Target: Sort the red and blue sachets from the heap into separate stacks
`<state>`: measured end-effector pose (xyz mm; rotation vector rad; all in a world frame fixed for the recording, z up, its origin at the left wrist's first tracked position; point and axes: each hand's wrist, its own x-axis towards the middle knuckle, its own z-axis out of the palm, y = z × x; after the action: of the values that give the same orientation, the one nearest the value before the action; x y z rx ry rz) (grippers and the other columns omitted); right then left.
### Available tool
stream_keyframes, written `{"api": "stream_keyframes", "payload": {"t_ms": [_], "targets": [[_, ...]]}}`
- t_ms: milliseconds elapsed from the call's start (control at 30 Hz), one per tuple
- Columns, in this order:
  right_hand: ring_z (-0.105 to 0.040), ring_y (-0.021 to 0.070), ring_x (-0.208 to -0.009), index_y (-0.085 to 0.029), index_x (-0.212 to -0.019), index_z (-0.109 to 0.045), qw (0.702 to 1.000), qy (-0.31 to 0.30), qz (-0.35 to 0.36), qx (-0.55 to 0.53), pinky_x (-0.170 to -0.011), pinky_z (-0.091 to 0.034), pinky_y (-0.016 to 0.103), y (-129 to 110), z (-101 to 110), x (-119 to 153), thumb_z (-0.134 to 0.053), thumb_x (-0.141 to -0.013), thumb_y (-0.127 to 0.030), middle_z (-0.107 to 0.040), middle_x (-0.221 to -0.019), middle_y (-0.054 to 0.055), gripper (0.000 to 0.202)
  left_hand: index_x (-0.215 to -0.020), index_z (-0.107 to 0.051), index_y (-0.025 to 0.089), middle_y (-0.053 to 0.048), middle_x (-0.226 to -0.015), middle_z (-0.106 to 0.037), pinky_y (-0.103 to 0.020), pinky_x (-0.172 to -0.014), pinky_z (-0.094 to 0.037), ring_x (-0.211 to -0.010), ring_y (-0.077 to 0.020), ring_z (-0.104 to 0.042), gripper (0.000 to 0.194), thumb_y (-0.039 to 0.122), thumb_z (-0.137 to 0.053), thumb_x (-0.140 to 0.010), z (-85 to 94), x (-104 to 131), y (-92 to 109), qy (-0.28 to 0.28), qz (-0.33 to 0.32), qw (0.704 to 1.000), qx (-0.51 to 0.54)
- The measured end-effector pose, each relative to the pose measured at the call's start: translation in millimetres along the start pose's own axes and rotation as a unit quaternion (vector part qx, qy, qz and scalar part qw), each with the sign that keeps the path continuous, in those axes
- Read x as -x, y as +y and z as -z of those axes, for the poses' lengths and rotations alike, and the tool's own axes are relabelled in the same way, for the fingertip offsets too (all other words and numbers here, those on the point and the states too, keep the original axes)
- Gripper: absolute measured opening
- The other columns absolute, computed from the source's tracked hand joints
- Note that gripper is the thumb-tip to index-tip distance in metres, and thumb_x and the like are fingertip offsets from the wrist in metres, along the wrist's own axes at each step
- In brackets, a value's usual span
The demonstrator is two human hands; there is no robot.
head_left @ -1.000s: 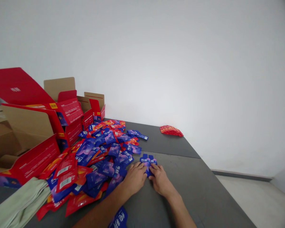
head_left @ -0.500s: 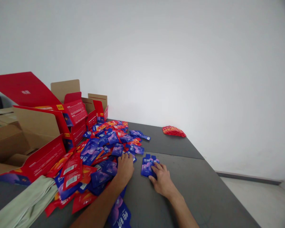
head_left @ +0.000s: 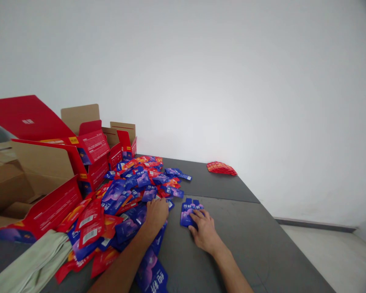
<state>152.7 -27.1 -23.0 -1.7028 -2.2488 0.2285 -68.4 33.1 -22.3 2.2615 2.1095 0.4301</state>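
My left hand (head_left: 157,212) rests at the right edge of a loose pile of red and blue sachets. Its fingers are curled together on a blue sachet (head_left: 161,237), part of which shows beneath the wrist; the fingertips are partly hidden. To the right, my right hand (head_left: 203,231) lies with fingers spread over two blue sachets (head_left: 185,215) placed side by side on the dark table. Their spouted tops point away from me. Close to my left forearm lies another blue sachet (head_left: 152,270) with white characters.
Open red cartons (head_left: 55,209) with brown insides line the left side. A stack of red sachets (head_left: 221,167) lies at the far end of the grey table (head_left: 240,244). A pale green cloth (head_left: 33,262) is at the lower left, and a white wall stands behind.
My left hand has drawn back slightly toward me and left, with more of a blue sachet showing beneath it. My right hand has slid a little over the two sachets, its fingers still spread.
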Motion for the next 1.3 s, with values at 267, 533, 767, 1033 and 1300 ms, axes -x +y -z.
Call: {"api": "stream_keyframes", "payload": {"t_ms": [267, 533, 767, 1033, 1300], "targets": [[-0.035, 0.034, -0.132, -0.024, -0.129, -0.06, 0.998, 0.057, 0.004, -0.038, -0.109, -0.028, 0.05, -9, 0, -3, -0.058, -0.083, -0.036, -0.054, -0.139, 0.008, 0.047, -0.091, -0.061, 0.016, -0.009, -0.085, -0.068, -0.029, -0.073, -0.04, -0.083, -0.0196, -0.064, 0.035, 0.027, -0.028, -0.098, 12.4, -1, 9, 0.058, 0.022, 0.982, 0.18], [-0.063, 0.0232, -0.092, -0.019, -0.121, -0.062, 0.928, 0.182, -0.037, -0.324, -0.087, -0.048, 0.036, -27, -2, -10, -0.048, -0.091, -0.047, -0.069, -0.102, 0.009, 0.043, -0.068, -0.05, 0.017, 0.004, -0.063, -0.048, -0.022, -0.056, -0.031, -0.058, -0.0106, -0.043, 0.039, 0.052, -0.049, -0.086, -6.6, 9, 33, -0.006, 0.001, 0.789, 0.615], [-0.044, 0.0122, -0.056, -0.019, -0.071, -0.056, 0.843, 0.165, -0.08, -0.506, -0.053, -0.036, 0.023, -24, -2, -12, -0.055, -0.086, -0.057, -0.05, -0.061, -0.003, 0.041, -0.068, -0.06, 0.014, 0.001, -0.063, -0.057, -0.025, -0.059, -0.039, -0.059, -0.0127, -0.051, 0.034, 0.047, -0.063, -0.075, -1.3, 19, 42, -0.147, 0.002, 0.689, 0.71], [-0.041, 0.011, -0.057, -0.018, -0.071, -0.055, 0.852, 0.08, -0.055, -0.515, -0.054, -0.033, 0.023, -30, -3, -9, -0.056, -0.086, -0.056, -0.048, -0.062, -0.004, 0.04, -0.069, -0.06, 0.014, 0.003, -0.063, -0.055, -0.023, -0.058, -0.036, -0.06, -0.0109, -0.048, 0.034, 0.047, -0.063, -0.077, 6.4, 9, 32, -0.039, -0.012, 0.753, 0.656], [-0.042, 0.0109, -0.06, -0.019, -0.078, -0.055, 0.839, 0.079, -0.041, -0.537, -0.056, -0.034, 0.022, -36, 1, -6, -0.058, -0.087, -0.051, -0.047, -0.067, -0.004, 0.034, -0.064, -0.044, 0.018, 0.006, -0.06, -0.041, -0.022, -0.056, -0.03, -0.058, -0.0101, -0.039, 0.033, 0.044, -0.052, -0.084, 4.9, 14, 38, 0.006, -0.041, 0.804, 0.593]]}}
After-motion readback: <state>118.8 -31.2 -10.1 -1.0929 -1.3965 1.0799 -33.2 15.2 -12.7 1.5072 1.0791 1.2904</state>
